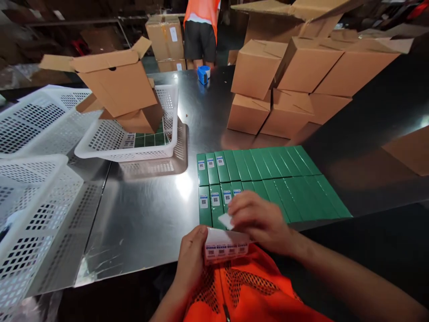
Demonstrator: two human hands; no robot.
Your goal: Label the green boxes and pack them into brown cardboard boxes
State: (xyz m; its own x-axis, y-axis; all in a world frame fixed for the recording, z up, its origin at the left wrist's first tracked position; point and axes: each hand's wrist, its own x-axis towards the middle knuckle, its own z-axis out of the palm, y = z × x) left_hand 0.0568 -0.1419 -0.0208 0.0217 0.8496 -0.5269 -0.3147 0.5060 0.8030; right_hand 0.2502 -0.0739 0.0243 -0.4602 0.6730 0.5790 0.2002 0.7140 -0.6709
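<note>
Left grip (191, 255) pinches the white QR-label strip (226, 248); right grip (259, 221) peels one white sticker (226, 220). Thin, floppy, tacky, so I'd take it by the edges. Green boxes (268, 183) just ahead on the bench (150, 210).

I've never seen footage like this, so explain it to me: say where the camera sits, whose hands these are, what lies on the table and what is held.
There is one view, from a camera on a person's head, looking down at their own bare hands. The left hand holds a strip of QR-code stickers. The right hand pinches a single sticker over two rows of green boxes on a shiny metal table; only the leftmost boxes carry stickers. White mesh baskets sit to the left, stacked cardboard cartons behind. Another person in an orange vest stands at the far end.
</note>
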